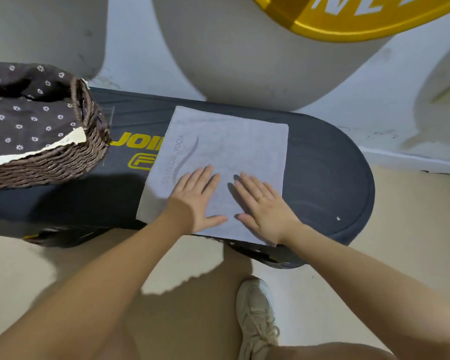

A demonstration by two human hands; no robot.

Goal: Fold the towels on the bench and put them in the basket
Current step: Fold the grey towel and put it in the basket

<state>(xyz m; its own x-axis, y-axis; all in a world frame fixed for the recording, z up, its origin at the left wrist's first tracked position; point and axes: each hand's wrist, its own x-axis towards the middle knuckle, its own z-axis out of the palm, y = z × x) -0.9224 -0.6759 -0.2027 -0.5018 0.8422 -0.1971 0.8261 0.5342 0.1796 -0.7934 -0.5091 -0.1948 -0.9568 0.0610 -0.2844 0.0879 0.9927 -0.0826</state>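
This looks like a gym or fitness studio. The landmark is a dark padded exercise desk (322, 162) with yellow brand lettering (140, 144) printed on its top. Lying on it is a pale towel (226, 152) printed with the words "YOGA" and "FITNESS". Behind the desk stands a broad white column (244, 61) wrapped by a yellow band (348, 24) with white letters. Below the desk lies a plain beige floor (413, 229).

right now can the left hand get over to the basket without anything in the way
Probably yes. The left hand lies flat on the towel, and the wicker basket sits to its left on the same bench, with only bare bench top between them.
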